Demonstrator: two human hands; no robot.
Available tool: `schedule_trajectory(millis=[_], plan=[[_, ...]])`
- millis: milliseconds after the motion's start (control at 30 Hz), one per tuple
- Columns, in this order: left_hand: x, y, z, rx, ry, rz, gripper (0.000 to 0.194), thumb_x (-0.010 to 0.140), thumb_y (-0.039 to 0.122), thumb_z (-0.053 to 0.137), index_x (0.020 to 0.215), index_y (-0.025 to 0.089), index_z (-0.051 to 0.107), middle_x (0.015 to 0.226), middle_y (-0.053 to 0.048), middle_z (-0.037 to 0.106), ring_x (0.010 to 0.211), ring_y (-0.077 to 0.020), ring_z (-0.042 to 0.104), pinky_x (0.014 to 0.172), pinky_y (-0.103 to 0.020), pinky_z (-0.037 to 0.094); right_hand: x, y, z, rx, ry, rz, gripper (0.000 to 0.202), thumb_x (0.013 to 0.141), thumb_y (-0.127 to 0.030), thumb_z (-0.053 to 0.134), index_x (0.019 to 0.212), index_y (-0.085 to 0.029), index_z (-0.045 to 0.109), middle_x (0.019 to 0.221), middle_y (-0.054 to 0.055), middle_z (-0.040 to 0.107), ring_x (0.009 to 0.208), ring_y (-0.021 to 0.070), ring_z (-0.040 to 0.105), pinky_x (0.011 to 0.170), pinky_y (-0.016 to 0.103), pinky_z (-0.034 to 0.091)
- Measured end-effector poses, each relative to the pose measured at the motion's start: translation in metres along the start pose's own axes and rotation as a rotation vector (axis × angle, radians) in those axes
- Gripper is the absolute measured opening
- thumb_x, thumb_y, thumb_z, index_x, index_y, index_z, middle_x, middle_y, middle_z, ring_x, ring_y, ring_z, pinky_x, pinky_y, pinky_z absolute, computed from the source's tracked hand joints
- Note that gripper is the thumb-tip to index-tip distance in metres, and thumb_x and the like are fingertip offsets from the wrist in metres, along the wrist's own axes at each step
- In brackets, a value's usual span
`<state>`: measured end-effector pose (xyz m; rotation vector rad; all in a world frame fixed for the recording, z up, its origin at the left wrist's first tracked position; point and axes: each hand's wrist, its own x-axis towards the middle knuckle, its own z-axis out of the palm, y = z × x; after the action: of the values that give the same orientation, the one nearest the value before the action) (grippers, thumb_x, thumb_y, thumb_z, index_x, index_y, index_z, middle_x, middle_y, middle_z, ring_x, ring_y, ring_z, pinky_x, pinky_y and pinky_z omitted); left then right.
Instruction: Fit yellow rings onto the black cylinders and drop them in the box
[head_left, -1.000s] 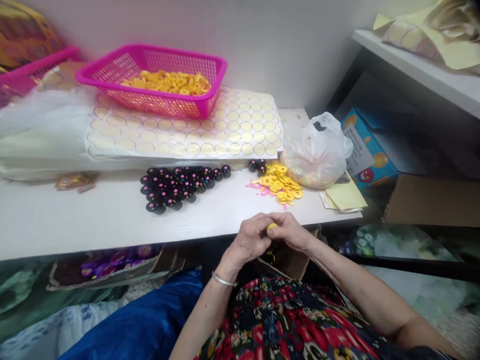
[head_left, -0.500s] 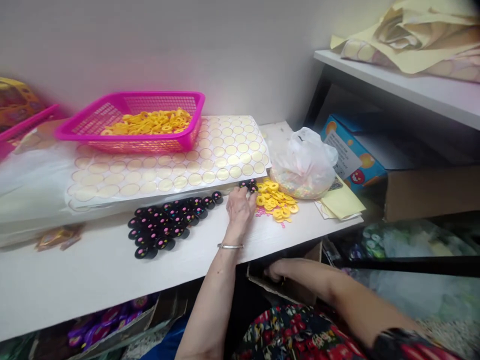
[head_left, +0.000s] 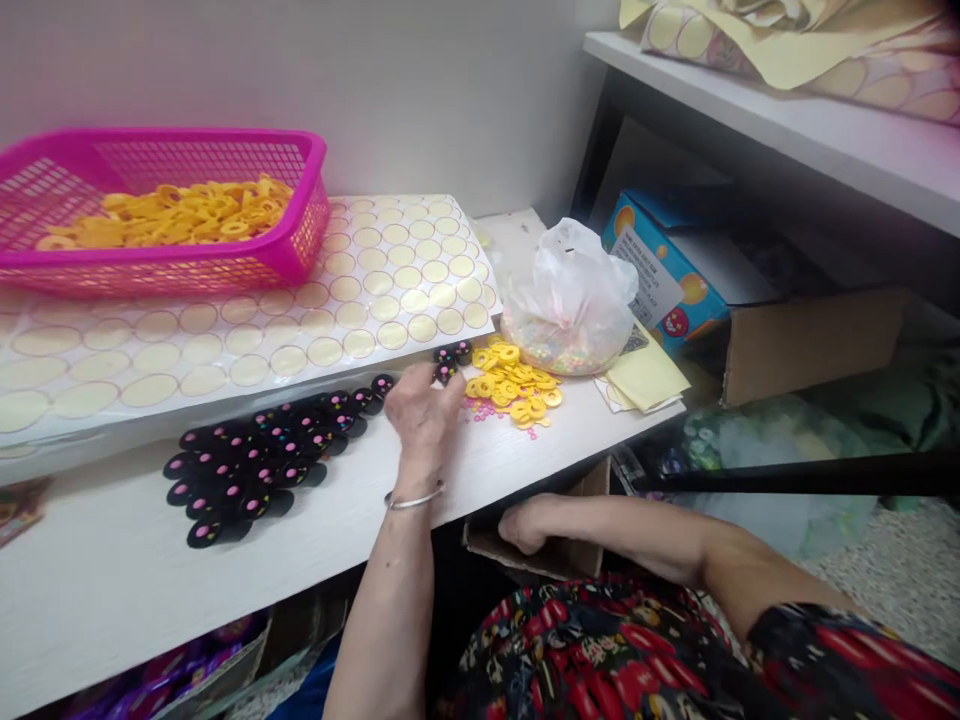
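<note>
My left hand, with a bangle at the wrist, rests on the white table with its fingers curled. Between its thumb and forefinger shows a small black round piece with pink dots; the fingertips are partly hidden. Two similar pieces touch or lie close beside it. To the left, many such black pieces lie packed in a group, tapering towards my hand. Yellow rings and tiny pink rings lie just right of it. My right hand reaches into a cardboard box below the table edge, fingers hidden.
Behind the pieces lies a stack of sheets with round stickers, bearing a pink basket of yellow pieces. A tied plastic bag of tiny beads stands right. Farther right are a blue carton and a white shelf.
The view has shifted, so the table things sit further left. My left hand has moved slightly left against the pieces. My right hand shows more above the box rim.
</note>
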<state>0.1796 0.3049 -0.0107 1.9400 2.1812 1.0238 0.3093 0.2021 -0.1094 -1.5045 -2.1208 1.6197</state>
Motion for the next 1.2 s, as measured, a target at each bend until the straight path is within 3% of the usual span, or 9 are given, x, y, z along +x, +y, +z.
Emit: schedule_trajectory(millis=[100, 133, 267, 367, 600, 833, 933, 1033, 1200], plan=[[-0.019, -0.019, -0.017, -0.058, -0.081, -0.044, 0.019, 0.066, 0.036, 0.058, 0.066, 0.019, 0.066, 0.062, 0.000, 0.059, 0.059, -0.0136, 0.050, 0.058, -0.025, 0.034, -0.043, -0.026, -0.058, -0.089, -0.505, -0.156, 0.012, 0.064, -0.011, 0.065, 0.057, -0.016, 0.056, 0.047, -0.005, 0.048, 0.047, 0.0098, 0.046, 0.048, 0.021, 0.034], [-0.027, -0.025, -0.021, -0.075, -0.127, -0.050, 0.019, 0.064, 0.037, 0.058, 0.065, 0.019, 0.066, 0.060, 0.001, 0.058, 0.057, -0.0131, 0.049, 0.057, -0.025, 0.035, -0.056, -0.032, -0.076, -0.058, -0.415, -0.222, 0.008, 0.073, -0.016, 0.060, 0.065, -0.017, 0.058, 0.053, -0.005, 0.050, 0.051, 0.0092, 0.046, 0.049, 0.019, 0.034], [-0.050, -0.040, -0.022, -0.180, -0.232, -0.028, 0.016, 0.065, 0.033, 0.060, 0.070, 0.020, 0.066, 0.060, 0.003, 0.055, 0.055, -0.0111, 0.047, 0.057, -0.023, 0.037, -0.069, -0.037, -0.117, -0.295, 0.478, -0.225, 0.013, 0.084, -0.022, 0.048, 0.074, -0.017, 0.055, 0.069, 0.000, 0.051, 0.065, 0.0124, 0.048, 0.059, 0.023, 0.036], [-0.057, -0.044, -0.018, -0.268, -0.237, -0.034, 0.018, 0.067, 0.032, 0.061, 0.078, 0.020, 0.067, 0.062, 0.003, 0.054, 0.056, -0.0101, 0.048, 0.058, -0.022, 0.039, -0.048, -0.024, -0.119, -0.476, 0.718, -0.246, 0.010, 0.082, -0.018, 0.048, 0.086, -0.016, 0.057, 0.091, 0.007, 0.053, 0.084, 0.0178, 0.050, 0.071, 0.027, 0.040], [-0.062, -0.042, -0.021, -0.444, -0.094, -0.031, 0.031, 0.064, 0.034, 0.069, 0.089, 0.016, 0.065, 0.092, -0.003, 0.060, 0.058, -0.0079, 0.047, 0.058, -0.023, 0.043, -0.020, -0.001, -0.117, -0.553, 0.627, -0.393, 0.014, 0.084, -0.019, 0.045, 0.089, -0.016, 0.058, 0.102, 0.010, 0.052, 0.089, 0.0196, 0.053, 0.074, 0.030, 0.045], [-0.073, -0.001, -0.035, -0.702, 0.026, -0.200, 0.011, 0.070, 0.026, 0.065, 0.074, 0.016, 0.066, 0.075, -0.001, 0.060, 0.059, -0.0080, 0.048, 0.058, -0.022, 0.041, -0.032, -0.018, -0.121, 0.147, 0.887, -0.509, 0.009, 0.076, -0.025, 0.058, 0.076, -0.017, 0.057, 0.093, 0.007, 0.054, 0.083, 0.0167, 0.054, 0.072, 0.030, 0.047], [-0.079, 0.028, -0.034, -1.013, -0.152, -0.420, 0.022, 0.069, 0.028, 0.067, 0.086, 0.015, 0.069, 0.073, -0.002, 0.062, 0.060, -0.0088, 0.051, 0.056, -0.021, 0.041, -0.035, -0.042, -0.111, 0.752, 0.723, -0.377, 0.016, 0.070, -0.029, 0.065, 0.078, -0.017, 0.058, 0.076, 0.001, 0.051, 0.055, 0.0078, 0.044, 0.047, 0.021, 0.037], [-0.081, 0.043, -0.031, -1.310, -0.314, -0.622, 0.030, 0.066, 0.031, 0.070, 0.090, 0.012, 0.069, 0.066, -0.001, 0.061, 0.052, -0.0060, 0.047, 0.048, -0.018, 0.036, -0.033, -0.061, -0.097, 1.028, 0.475, -0.297, 0.020, 0.068, -0.029, 0.068, 0.081, -0.017, 0.058, 0.069, -0.002, 0.050, 0.047, 0.0045, 0.036, 0.042, 0.018, 0.030], [-0.078, 0.026, -0.036, -1.366, -0.285, -0.792, 0.022, 0.053, 0.025, 0.077, 0.068, 0.010, 0.069, 0.051, 0.002, 0.056, 0.043, -0.0030, 0.041, 0.043, -0.017, 0.031, -0.028, -0.068, -0.086, 0.483, 0.516, -0.547, 0.036, 0.072, -0.025, 0.067, 0.106, -0.020, 0.057, 0.106, 0.006, 0.055, 0.083, 0.0145, 0.054, 0.068, 0.027, 0.046]])
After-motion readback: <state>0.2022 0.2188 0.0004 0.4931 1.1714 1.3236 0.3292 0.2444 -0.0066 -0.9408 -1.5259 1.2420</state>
